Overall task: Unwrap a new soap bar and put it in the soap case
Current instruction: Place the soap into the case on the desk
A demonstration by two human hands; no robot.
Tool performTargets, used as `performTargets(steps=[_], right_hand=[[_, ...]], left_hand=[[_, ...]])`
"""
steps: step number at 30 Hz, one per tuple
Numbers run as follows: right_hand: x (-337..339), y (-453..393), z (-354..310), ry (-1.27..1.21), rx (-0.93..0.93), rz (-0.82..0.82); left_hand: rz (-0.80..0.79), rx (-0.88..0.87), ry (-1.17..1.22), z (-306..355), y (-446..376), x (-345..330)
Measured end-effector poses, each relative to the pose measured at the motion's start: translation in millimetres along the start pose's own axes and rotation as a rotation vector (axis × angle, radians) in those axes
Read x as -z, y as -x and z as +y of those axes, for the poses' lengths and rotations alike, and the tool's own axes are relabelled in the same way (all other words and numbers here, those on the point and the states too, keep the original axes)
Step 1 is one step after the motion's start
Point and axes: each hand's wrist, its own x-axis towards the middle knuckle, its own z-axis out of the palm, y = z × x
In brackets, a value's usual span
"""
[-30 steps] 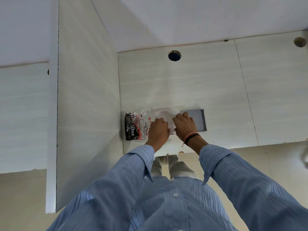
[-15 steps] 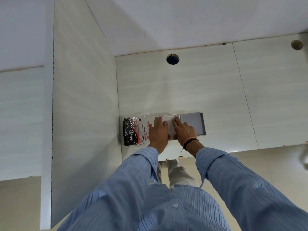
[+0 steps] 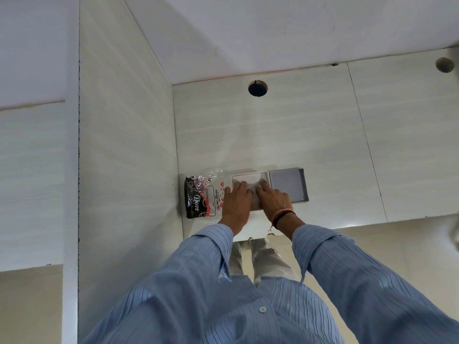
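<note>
From the head camera, looking down: both hands are on the pale tiled bench (image 3: 310,135), side by side, working at a white square box (image 3: 249,181) that lies flat on it. The left hand (image 3: 237,203) rests palm down on the box's left half, its fingers (image 3: 242,188) spread only narrowly and laid flat on the white top. The right hand (image 3: 274,201) sits just beside it, touching it at the knuckles, fingers (image 3: 264,187) bent down onto the box near its right edge. Whether either hand is pinching a flap or only pressing, I cannot tell; the fingertips hide it. The soap bar itself does not show.

Right of the box, touching its edge, lies a grey open tray (image 3: 289,186) with low walls, its inside bare. Left of the hands lies a crinkly clear and black wrapper (image 3: 202,194) with "Dove" printed on it, tucked near the corner where the side wall (image 3: 124,145) meets the bench. The left hand's edge overlaps the wrapper's right end.

On the right wrist sits a dark band with an orange thread (image 3: 283,214). Blue striped sleeves (image 3: 347,269) fill the lower frame. A round hole (image 3: 257,88) shows in the tile far beyond the box.
</note>
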Motion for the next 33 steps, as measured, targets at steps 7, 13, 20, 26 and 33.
performTargets(steps=[7,13,20,26,33], right_hand=[[6.1,-5.9,2.6,0.021,0.007,-0.003],[-4.4,-1.3,8.1,-0.009,0.004,0.044],[5.1,-9.2,1.5,-0.015,-0.031,-0.02],[10.2,-4.6,6.4,-0.076,0.018,0.127],[-2.7,1.6,28.3,-0.606,-0.365,0.289]], left_hand=[[-0.006,0.003,-0.061,-1.4,-5.9,8.5],[-0.015,0.0,-0.078,-8.3,-2.4,0.8],[-0.009,0.001,-0.045,-8.3,-2.3,-4.8],[-0.021,-0.026,0.012,-10.9,-5.0,4.7],[0.162,0.031,0.249,-23.4,7.5,0.6]])
